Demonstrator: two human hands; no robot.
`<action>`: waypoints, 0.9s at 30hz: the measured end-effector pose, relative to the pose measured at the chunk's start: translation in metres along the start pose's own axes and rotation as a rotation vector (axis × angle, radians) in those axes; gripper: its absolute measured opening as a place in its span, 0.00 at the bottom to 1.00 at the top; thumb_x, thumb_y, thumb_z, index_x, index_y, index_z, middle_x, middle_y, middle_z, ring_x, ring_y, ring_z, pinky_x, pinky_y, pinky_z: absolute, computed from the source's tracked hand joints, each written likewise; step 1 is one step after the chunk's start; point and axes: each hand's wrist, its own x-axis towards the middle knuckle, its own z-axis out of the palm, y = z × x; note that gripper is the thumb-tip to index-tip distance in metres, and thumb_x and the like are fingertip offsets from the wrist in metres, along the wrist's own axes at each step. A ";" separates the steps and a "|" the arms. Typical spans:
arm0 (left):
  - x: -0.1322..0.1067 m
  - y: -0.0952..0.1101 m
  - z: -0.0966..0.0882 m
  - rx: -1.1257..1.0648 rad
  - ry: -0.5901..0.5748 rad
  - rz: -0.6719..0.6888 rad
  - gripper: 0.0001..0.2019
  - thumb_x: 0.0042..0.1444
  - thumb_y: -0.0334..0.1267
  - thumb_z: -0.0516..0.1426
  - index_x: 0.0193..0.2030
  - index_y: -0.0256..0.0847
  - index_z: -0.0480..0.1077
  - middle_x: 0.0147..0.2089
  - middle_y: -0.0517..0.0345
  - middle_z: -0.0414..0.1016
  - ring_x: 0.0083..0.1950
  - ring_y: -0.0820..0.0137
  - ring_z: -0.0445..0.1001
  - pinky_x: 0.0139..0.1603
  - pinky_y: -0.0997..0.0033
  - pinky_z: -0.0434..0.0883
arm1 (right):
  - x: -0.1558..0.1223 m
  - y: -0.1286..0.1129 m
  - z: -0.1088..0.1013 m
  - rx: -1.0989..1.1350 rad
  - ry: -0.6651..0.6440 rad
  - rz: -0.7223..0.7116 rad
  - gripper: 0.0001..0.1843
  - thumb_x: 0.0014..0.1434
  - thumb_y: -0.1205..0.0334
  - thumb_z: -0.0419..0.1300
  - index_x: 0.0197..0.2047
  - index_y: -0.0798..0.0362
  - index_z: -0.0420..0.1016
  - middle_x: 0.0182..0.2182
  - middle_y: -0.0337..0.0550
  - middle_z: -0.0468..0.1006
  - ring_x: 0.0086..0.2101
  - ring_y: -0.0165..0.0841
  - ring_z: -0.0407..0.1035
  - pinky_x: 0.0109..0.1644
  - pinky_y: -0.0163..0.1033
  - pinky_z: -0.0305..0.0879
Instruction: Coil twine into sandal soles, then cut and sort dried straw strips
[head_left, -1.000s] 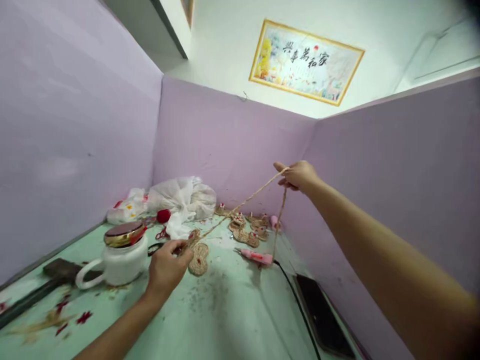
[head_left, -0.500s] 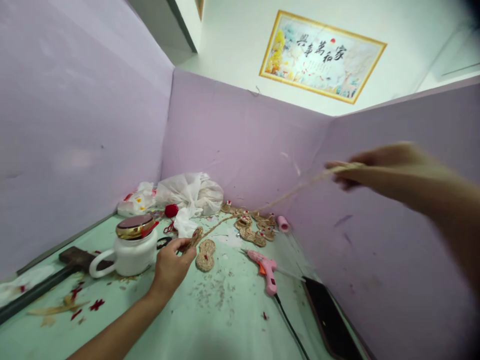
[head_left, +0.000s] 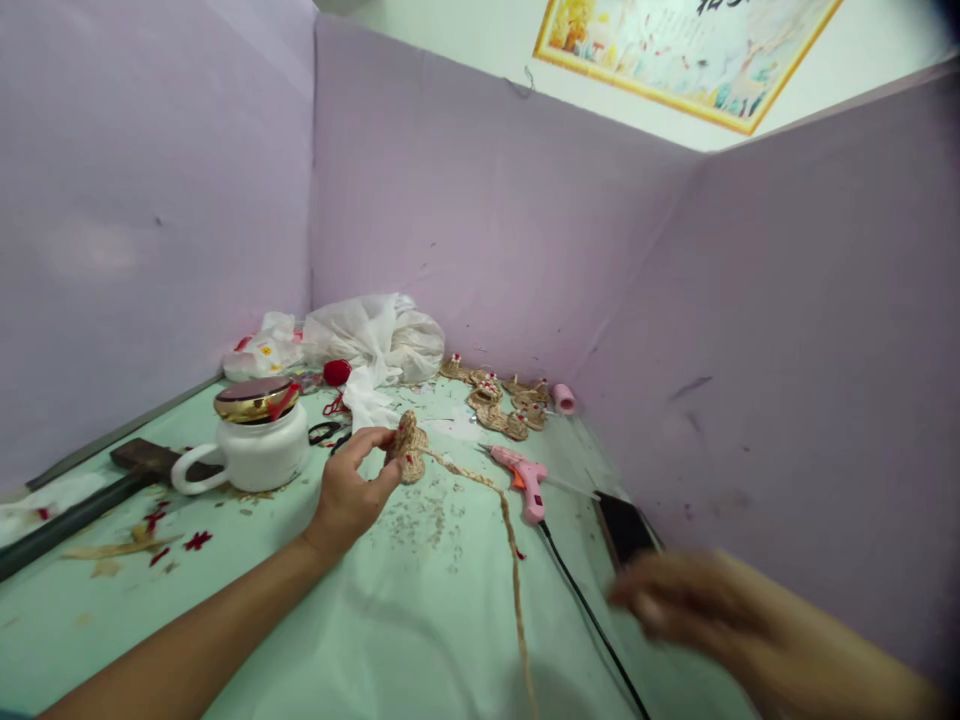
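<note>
My left hand (head_left: 352,492) pinches a small woven jute piece (head_left: 406,443) just above the pale green table (head_left: 420,620). From that piece a jute rope (head_left: 514,560) trails across the table toward the near edge. My right hand (head_left: 679,605) is low at the right, near the table's front, smeared by motion; its fingers cannot be made out. A pink glue gun (head_left: 526,480) lies just right of the rope, its black cord (head_left: 592,625) running toward me.
A white lidded mug (head_left: 251,445) stands left of my left hand, with scissors (head_left: 327,433) behind it and a hammer (head_left: 90,495) at far left. Plastic bags (head_left: 367,340), several finished jute pieces (head_left: 499,400), a pink roll (head_left: 564,399) and a dark phone (head_left: 626,528) lie along the purple partition walls (head_left: 480,240).
My right hand dropped from head height, where it held the rope taut, down to the table's front right. The rope now lies slack on the table. The view tilted down.
</note>
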 end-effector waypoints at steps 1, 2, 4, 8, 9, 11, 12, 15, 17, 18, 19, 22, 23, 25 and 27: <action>-0.002 -0.001 0.000 0.006 -0.014 0.008 0.10 0.48 0.37 0.55 0.36 0.37 0.70 0.38 0.54 0.74 0.40 0.67 0.72 0.43 0.69 0.69 | -0.001 0.005 0.011 -0.001 -0.031 0.022 0.18 0.54 0.50 0.58 0.37 0.58 0.74 0.33 0.46 0.76 0.32 0.34 0.71 0.32 0.36 0.66; -0.003 -0.002 0.000 0.014 -0.028 0.015 0.10 0.48 0.37 0.55 0.37 0.36 0.70 0.38 0.53 0.74 0.40 0.67 0.72 0.44 0.69 0.69 | -0.002 0.010 0.023 -0.006 -0.071 0.044 0.19 0.52 0.47 0.58 0.32 0.58 0.75 0.27 0.45 0.76 0.27 0.32 0.71 0.28 0.34 0.64; -0.006 -0.004 0.001 0.032 -0.048 0.028 0.10 0.48 0.35 0.56 0.38 0.36 0.70 0.39 0.52 0.74 0.41 0.67 0.72 0.45 0.69 0.69 | -0.003 0.018 0.047 -0.032 -0.179 0.094 0.22 0.51 0.43 0.56 0.25 0.56 0.74 0.17 0.42 0.73 0.20 0.30 0.68 0.22 0.32 0.59; -0.010 -0.006 0.005 0.056 -0.078 0.046 0.10 0.47 0.34 0.55 0.38 0.36 0.70 0.40 0.51 0.74 0.42 0.66 0.72 0.46 0.68 0.69 | 0.002 0.027 0.081 -0.127 -0.241 0.123 0.21 0.47 0.44 0.58 0.16 0.54 0.69 0.10 0.39 0.66 0.15 0.29 0.62 0.19 0.33 0.53; -0.011 -0.005 0.006 0.056 -0.085 0.048 0.10 0.47 0.34 0.55 0.38 0.36 0.70 0.40 0.50 0.74 0.43 0.66 0.72 0.46 0.67 0.69 | 0.004 0.029 0.085 -0.102 -0.222 0.151 0.19 0.45 0.48 0.59 0.15 0.54 0.69 0.10 0.39 0.66 0.15 0.30 0.62 0.19 0.34 0.53; -0.012 -0.004 0.009 0.048 -0.099 0.041 0.10 0.46 0.33 0.55 0.38 0.36 0.70 0.40 0.50 0.74 0.43 0.66 0.72 0.46 0.66 0.69 | 0.007 0.032 0.089 0.009 -0.198 0.236 0.13 0.44 0.55 0.60 0.16 0.54 0.68 0.11 0.39 0.66 0.16 0.30 0.63 0.19 0.34 0.56; -0.013 -0.004 0.011 0.042 -0.108 0.034 0.10 0.46 0.33 0.55 0.37 0.37 0.70 0.40 0.50 0.74 0.42 0.66 0.72 0.46 0.66 0.69 | 0.007 0.034 0.091 0.131 -0.214 0.280 0.11 0.44 0.58 0.59 0.17 0.53 0.67 0.12 0.38 0.66 0.16 0.31 0.63 0.20 0.34 0.59; -0.015 -0.002 0.013 0.034 -0.136 0.011 0.11 0.45 0.31 0.55 0.38 0.37 0.69 0.39 0.50 0.74 0.40 0.67 0.72 0.44 0.67 0.70 | -0.001 0.037 0.093 0.676 -0.293 0.276 0.04 0.43 0.62 0.59 0.24 0.53 0.67 0.17 0.39 0.69 0.21 0.31 0.66 0.28 0.36 0.68; -0.016 -0.001 0.014 0.035 -0.153 0.004 0.11 0.45 0.31 0.55 0.38 0.37 0.69 0.38 0.50 0.74 0.40 0.67 0.72 0.43 0.67 0.70 | -0.012 0.034 0.092 0.966 -0.256 0.168 0.11 0.43 0.61 0.61 0.32 0.54 0.70 0.25 0.42 0.73 0.26 0.32 0.68 0.31 0.37 0.69; -0.016 0.000 0.014 0.041 -0.156 0.003 0.11 0.44 0.31 0.55 0.38 0.37 0.70 0.38 0.50 0.74 0.40 0.67 0.72 0.43 0.67 0.70 | -0.018 0.031 0.090 1.008 -0.207 0.092 0.16 0.43 0.60 0.62 0.38 0.53 0.70 0.29 0.43 0.74 0.28 0.33 0.69 0.32 0.37 0.68; -0.016 0.000 0.014 0.049 -0.157 0.002 0.12 0.44 0.30 0.55 0.38 0.37 0.70 0.38 0.50 0.74 0.40 0.67 0.72 0.43 0.67 0.70 | -0.025 0.028 0.088 1.004 -0.156 0.003 0.20 0.44 0.59 0.62 0.43 0.52 0.69 0.31 0.44 0.74 0.29 0.33 0.68 0.30 0.37 0.67; -0.016 0.000 0.013 0.078 -0.158 0.005 0.12 0.43 0.29 0.55 0.38 0.38 0.70 0.39 0.50 0.74 0.41 0.66 0.72 0.45 0.65 0.70 | -0.043 0.019 0.082 0.906 -0.131 -0.231 0.24 0.48 0.53 0.61 0.47 0.54 0.68 0.24 0.42 0.72 0.23 0.32 0.63 0.25 0.35 0.61; -0.016 -0.001 0.013 0.086 -0.163 0.005 0.12 0.43 0.29 0.55 0.38 0.38 0.70 0.40 0.50 0.74 0.42 0.66 0.72 0.46 0.65 0.69 | -0.048 0.018 0.081 0.886 -0.151 -0.285 0.23 0.51 0.51 0.58 0.47 0.55 0.70 0.21 0.40 0.70 0.21 0.31 0.61 0.23 0.35 0.58; -0.017 -0.002 0.013 0.092 -0.173 0.006 0.13 0.43 0.29 0.55 0.38 0.37 0.70 0.41 0.49 0.74 0.43 0.65 0.72 0.47 0.63 0.69 | -0.055 0.019 0.083 0.849 -0.197 -0.359 0.22 0.55 0.48 0.53 0.44 0.55 0.72 0.18 0.39 0.67 0.20 0.30 0.58 0.23 0.35 0.56; -0.018 -0.003 0.012 0.093 -0.178 0.009 0.13 0.43 0.29 0.55 0.39 0.36 0.71 0.42 0.47 0.74 0.44 0.64 0.72 0.48 0.62 0.69 | -0.061 0.023 0.089 0.782 -0.198 -0.406 0.21 0.56 0.47 0.51 0.40 0.54 0.74 0.17 0.39 0.66 0.20 0.30 0.58 0.23 0.35 0.55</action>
